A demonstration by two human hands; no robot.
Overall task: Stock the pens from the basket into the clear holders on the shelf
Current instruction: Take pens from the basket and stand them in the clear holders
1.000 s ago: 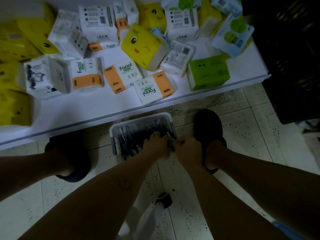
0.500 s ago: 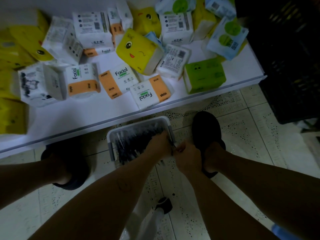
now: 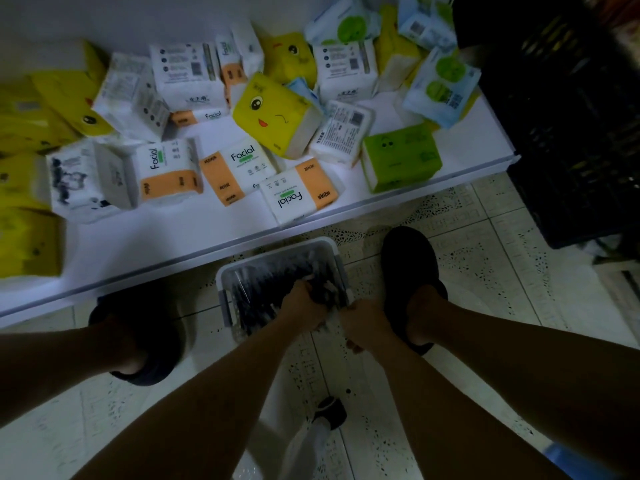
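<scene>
- White shelf board (image 3: 138,251): runs across the upper half of the frame, front edge slanting up to the right.
- Tiled floor (image 3: 485,271): pale with dark speckled pattern, fills the lower half.
- Black plastic crate (image 3: 571,133): upper right, beside the shelf's right end, standing on the floor.
- Tissue packs, loose heap on the shelf: yellow pack with a printed face (image 3: 273,116) at upper centre, tilted. Green pack (image 3: 401,161) lies to its right near the shelf edge. White-and-orange "Facial" pack (image 3: 298,197) is at the front edge, directly above the basket. More yellow packs (image 3: 27,244) at far left.
- Black slippers: left slipper (image 3: 138,341) at lower left, partly under the shelf edge; right slipper (image 3: 408,271) just right of the basket.
- Basket (image 3: 277,253): pale, rectangular, on the floor between the two feet, just below the shelf's front edge.
- Pens (image 3: 263,289): dark, packed lying in the basket; frame is dim, single pens are hard to resolve.
- Left hand (image 3: 304,303): over the basket's right half, fingers curled round a bundle of pens (image 3: 323,294).
- Right hand (image 3: 363,327): at the basket's lower right corner, touching the left hand, fingers curled. Cannot tell whether it grips pens.
- Pale object with a dark end (image 3: 329,414): bottom centre between the forearms, unidentified.
</scene>
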